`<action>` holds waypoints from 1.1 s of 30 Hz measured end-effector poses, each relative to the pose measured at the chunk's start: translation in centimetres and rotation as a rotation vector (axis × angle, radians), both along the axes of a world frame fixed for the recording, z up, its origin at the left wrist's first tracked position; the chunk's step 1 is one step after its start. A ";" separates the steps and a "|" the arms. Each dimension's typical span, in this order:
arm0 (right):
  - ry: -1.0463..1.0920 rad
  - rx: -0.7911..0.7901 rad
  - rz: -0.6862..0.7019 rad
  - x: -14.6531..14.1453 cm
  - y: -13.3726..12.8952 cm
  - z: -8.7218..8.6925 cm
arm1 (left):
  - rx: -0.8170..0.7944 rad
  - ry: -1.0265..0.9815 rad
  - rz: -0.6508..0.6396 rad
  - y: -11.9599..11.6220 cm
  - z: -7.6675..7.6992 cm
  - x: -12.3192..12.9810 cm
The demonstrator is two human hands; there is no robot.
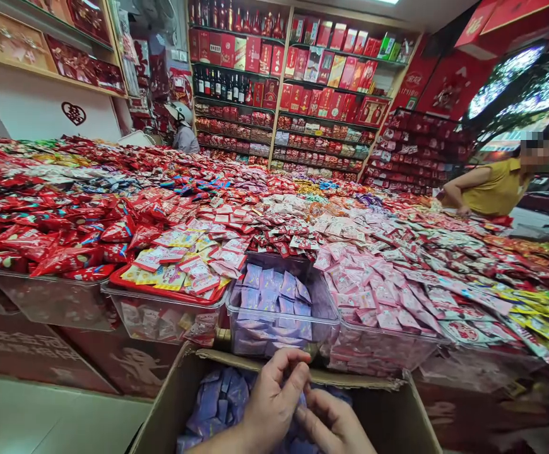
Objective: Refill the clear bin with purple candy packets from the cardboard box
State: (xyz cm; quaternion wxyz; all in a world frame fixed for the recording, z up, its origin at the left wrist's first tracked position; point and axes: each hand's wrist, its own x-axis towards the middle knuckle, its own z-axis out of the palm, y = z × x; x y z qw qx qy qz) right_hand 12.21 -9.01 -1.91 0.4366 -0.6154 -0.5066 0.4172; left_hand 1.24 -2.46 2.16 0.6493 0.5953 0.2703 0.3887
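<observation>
Both hands are close together over an open cardboard box (400, 383). My left hand (274, 398) is closed, with its thumb and curled fingers in a pinch. Just to its right, my right hand (329, 424) also has its thumb and fingers drawn together. A bit of purple shows between them, but I cannot tell whether it is held or lies behind. Inside the box are bags of small purple packets (220, 397), partly hidden by my hands. Beyond the box, a clear plastic bin (279, 331) contains rows of similar purple packets (269, 296).
Pink packets (378, 287) fill the bin on the right; yellow and pink packets (184, 255) lie in a red tray on the left. Red packets (52, 243) are heaped farther left. A person in yellow (496, 186) stands at right; another in a helmet (184, 129) is behind.
</observation>
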 end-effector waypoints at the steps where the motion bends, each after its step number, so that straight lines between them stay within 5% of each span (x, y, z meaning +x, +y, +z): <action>1: 0.048 -0.005 -0.004 0.1 -0.1 0.4 | 0.020 0.009 -0.013 0.0 0.1 0.0; 8: 0.217 0.051 -0.152 1.1 -1.0 2.8 | -0.251 -0.147 -0.077 0.7 0.1 0.7; 14: 0.258 0.041 -0.173 1.1 -1.1 2.7 | -0.257 -0.159 -0.058 0.7 0.1 0.9; 19: 0.285 0.065 -0.271 2.1 -1.3 2.6 | -0.153 -0.038 -0.180 0.3 0.2 0.8; 23: 0.178 0.096 -0.211 2.8 -1.6 2.3 | -0.063 0.053 -0.235 0.0 -0.1 0.6; 29: 0.062 0.116 -0.157 3.0 -1.8 2.0 | 0.424 0.286 -0.293 -0.5 -0.3 -0.1; 33: 0.139 0.080 -0.233 3.3 -1.7 2.5 | 0.393 0.274 -0.334 -0.5 0.1 -0.2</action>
